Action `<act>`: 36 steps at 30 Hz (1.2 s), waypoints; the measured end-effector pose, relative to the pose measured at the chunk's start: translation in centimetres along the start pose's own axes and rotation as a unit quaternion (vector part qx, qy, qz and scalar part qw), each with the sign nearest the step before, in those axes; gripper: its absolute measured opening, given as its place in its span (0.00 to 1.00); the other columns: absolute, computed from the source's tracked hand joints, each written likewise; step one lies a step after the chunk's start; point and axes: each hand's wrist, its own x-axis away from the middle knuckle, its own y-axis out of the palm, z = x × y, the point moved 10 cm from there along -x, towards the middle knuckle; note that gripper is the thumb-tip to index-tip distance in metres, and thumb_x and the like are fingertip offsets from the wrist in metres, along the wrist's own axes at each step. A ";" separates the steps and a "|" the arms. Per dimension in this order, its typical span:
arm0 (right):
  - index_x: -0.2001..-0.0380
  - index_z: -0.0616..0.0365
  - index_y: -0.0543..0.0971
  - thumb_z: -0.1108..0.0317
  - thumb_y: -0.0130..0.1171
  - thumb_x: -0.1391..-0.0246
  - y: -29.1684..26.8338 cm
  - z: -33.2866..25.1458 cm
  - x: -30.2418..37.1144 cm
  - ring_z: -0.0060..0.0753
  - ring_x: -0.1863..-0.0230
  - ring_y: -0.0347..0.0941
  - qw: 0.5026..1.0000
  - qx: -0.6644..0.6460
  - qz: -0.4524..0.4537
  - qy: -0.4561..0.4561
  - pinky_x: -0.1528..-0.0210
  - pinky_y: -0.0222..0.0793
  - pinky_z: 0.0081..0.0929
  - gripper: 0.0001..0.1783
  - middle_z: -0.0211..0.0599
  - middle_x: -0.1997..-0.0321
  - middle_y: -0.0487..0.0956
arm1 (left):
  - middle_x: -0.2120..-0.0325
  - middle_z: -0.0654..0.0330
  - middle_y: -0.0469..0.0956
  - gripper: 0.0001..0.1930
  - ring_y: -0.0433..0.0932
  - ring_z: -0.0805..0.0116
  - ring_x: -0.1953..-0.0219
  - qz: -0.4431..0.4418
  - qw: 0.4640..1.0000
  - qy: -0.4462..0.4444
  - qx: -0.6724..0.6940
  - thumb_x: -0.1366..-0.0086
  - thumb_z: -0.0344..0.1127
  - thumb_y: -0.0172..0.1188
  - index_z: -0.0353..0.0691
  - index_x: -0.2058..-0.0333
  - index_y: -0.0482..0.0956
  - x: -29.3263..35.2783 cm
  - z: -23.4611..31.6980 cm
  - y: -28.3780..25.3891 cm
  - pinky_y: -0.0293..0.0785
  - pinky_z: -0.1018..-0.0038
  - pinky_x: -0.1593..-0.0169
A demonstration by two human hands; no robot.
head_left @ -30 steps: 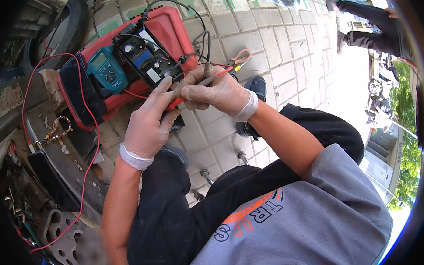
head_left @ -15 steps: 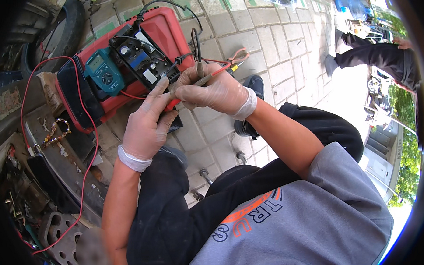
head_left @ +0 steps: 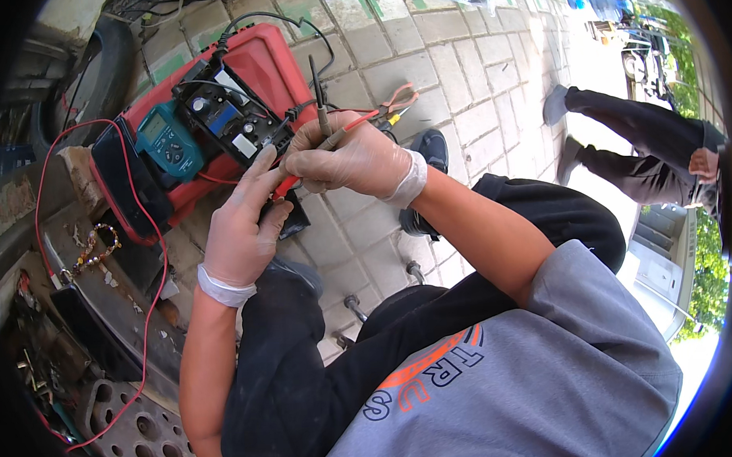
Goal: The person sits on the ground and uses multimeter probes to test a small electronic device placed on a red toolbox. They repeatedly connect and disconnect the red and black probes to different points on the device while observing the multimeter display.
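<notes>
Both hands wear thin, see-through gloves and meet in front of the red case. My right hand [head_left: 355, 160] is closed around two test probes, a dark one pointing up and a grey-and-red probe [head_left: 350, 128] slanting to the upper right. Against its fingertips, my left hand [head_left: 241, 229] pinches a small red piece [head_left: 285, 185]; its exact kind and the probe tips are hidden by the fingers. Just beyond lies an opened black housing with a circuit board [head_left: 225, 120]. Beside it, a teal multimeter [head_left: 168, 143] rests on the red case [head_left: 284, 66].
A black phone [head_left: 122, 176] lies at the case's left end. Red cable [head_left: 164, 252] loops down the left side past a beaded bracelet [head_left: 100, 246]. Orange-handled pliers [head_left: 400, 98] lie on the paving [head_left: 457, 80]. Another person's legs [head_left: 636, 126] stand at the right.
The view has shifted slightly, so hands and case appear a little further left. My hands keep their hold. The other person at the right has stepped, with the legs now lower in view.
</notes>
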 end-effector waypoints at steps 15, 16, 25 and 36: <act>0.67 0.60 0.81 0.62 0.67 0.43 0.2 1.0 0.2 0.16 0.75 0.73 0.999 -0.038 -0.003 0.018 0.73 0.66 0.16 0.11 0.26 0.77 0.78 | 0.37 0.48 0.73 0.22 0.78 0.48 0.41 0.010 0.999 0.021 -0.029 0.37 0.25 0.65 0.41 0.44 0.79 0.1 0.3 -0.2 0.76 0.65 0.42; 0.67 0.60 0.81 0.63 0.67 0.43 0.2 1.1 0.3 0.16 0.75 0.73 0.999 -0.036 -0.002 0.021 0.72 0.67 0.16 0.11 0.26 0.77 0.78 | 0.37 0.48 0.73 0.21 0.78 0.48 0.41 0.011 0.999 0.021 -0.025 0.37 0.25 0.65 0.41 0.45 0.79 0.1 0.2 -0.2 0.76 0.65 0.42; 0.51 0.64 0.80 0.64 0.58 0.36 -2.2 1.1 0.6 0.22 0.62 0.75 0.996 0.071 0.009 -0.054 0.59 0.73 0.24 0.16 0.31 0.60 0.81 | 0.38 0.46 0.74 0.15 0.81 0.49 0.46 0.021 0.999 -0.012 0.037 0.36 0.25 0.64 0.40 0.50 0.80 0.2 -0.4 -0.1 0.77 0.67 0.46; 0.54 0.66 0.81 0.65 0.61 0.33 -2.5 -1.9 -0.3 0.20 0.66 0.79 0.972 0.008 0.105 -0.211 0.61 0.76 0.22 0.14 0.36 0.67 0.84 | 0.38 0.47 0.74 0.15 0.82 0.45 0.52 0.032 0.999 0.018 0.001 0.35 0.27 0.64 0.43 0.50 0.80 0.3 0.0 -0.3 0.79 0.65 0.51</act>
